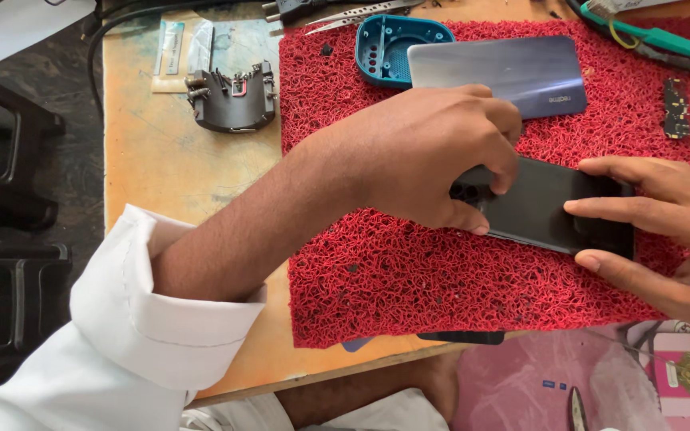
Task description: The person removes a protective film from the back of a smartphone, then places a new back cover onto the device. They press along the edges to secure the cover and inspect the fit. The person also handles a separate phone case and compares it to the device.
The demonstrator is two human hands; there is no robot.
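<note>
A black smartphone (pixel 541 206) lies on a red looped mat (pixel 409 271) near the middle right. My left hand (pixel 433 156) grips its left end, fingers curled over the top edge and thumb under the near edge. My right hand (pixel 664 231) holds the right end, with fingers spread across the dark surface. Behind the phone rests a shiny grey-blue phone back cover (pixel 505 72), partly over a blue plastic tray (pixel 389 44). My white sleeve (pixel 137 335) is rolled to the forearm.
A wooden table (pixel 177 168) carries a black round tool holder (pixel 233 100), tweezers (pixel 353 14) and a small circuit strip (pixel 675 108). Green-handled tools (pixel 664 40) lie at the back right. Pink packaging (pixel 680 375) sits below the table edge, and black stools (pixel 1 160) stand at left.
</note>
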